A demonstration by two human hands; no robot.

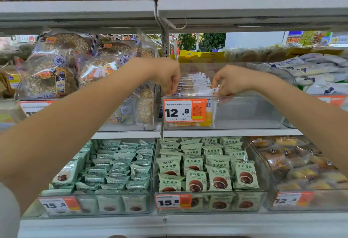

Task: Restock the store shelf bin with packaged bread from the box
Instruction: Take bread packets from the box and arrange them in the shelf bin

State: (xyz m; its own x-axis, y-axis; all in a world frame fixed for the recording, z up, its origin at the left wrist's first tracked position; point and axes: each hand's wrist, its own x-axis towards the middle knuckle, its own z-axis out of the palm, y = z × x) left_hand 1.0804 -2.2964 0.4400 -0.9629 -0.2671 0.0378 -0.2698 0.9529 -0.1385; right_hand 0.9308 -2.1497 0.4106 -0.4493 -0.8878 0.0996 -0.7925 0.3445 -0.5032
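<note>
On the middle shelf sits a clear bin (pixel 244 109) with a 12.8 tag (pixel 185 110). Both hands reach over its front wall. Left hand (pixel 168 76) curls its fingers down on the top edge of a bread pack (pixel 194 87). Right hand (pixel 228 82) pinches the other corner of that pack. More packs stand behind it. No box shows. If one hand lets go early, I think the pack could tip sideways into the bin's bare right side.

The shelf bin (pixel 244 113) at frame centre is clear, glossy plastic. The packaged bread (pixel 195 85) inside wears shiny plastic film. The shelf (pixel 226 132) edge looks like smooth, matt-painted metal; the price tag (pixel 178 110) is paper.
</note>
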